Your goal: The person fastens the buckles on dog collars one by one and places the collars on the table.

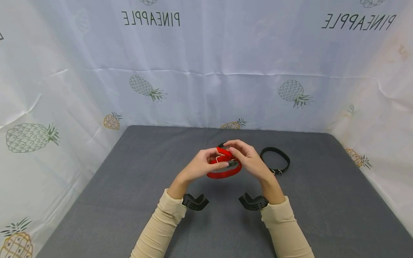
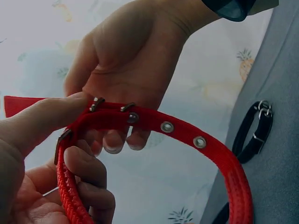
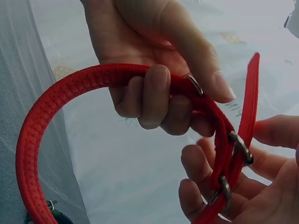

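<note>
A red buckled collar (image 1: 224, 175) is held up in a loop over the table between both hands. My left hand (image 1: 197, 166) grips it beside the metal buckle (image 3: 240, 148), thumb and curled fingers on either side. On the collar's other side my right hand (image 1: 253, 162) holds the band, fingers wrapped round it and thumb along the top in the right wrist view. The strap's free end (image 3: 252, 93) sticks out past the buckle. Metal-rimmed holes (image 2: 200, 142) show along the band in the left wrist view.
A black collar (image 1: 274, 148) with a metal buckle lies on the grey table (image 1: 145, 179), right of my right hand. Behind the hands, part of another black band (image 1: 221, 144) shows. A pineapple-print curtain (image 1: 206, 53) hangs round the table's back and sides.
</note>
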